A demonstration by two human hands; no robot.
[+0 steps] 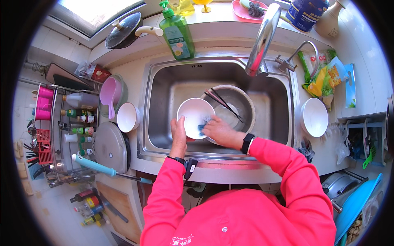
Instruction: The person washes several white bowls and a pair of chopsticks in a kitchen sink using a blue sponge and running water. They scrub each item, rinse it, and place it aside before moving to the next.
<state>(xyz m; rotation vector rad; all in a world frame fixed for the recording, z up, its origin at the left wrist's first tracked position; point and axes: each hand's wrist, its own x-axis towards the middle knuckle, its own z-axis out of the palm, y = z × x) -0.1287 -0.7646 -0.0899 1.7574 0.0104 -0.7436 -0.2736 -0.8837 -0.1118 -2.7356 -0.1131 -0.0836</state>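
My left hand (178,132) grips the left rim of a white bowl (192,112), its thumb over the edge. The bowl is tilted above the stainless steel sink (163,101). My right hand (217,129) presses a blurred blue and white scrubbing cloth (202,129) against the bowl's right inner side. Partly hidden behind the bowl and my right hand, a metal basin (251,104) stands in the sink. Dark chopsticks (226,104) lie across this basin.
White bowls stand on the counter left (127,117) and right (314,117) of the sink. A chrome faucet (261,40) arches over its back right. A green pump bottle (178,37) stands behind. Food packets (326,77) lie at right; a lidded pan (124,30) sits back left.
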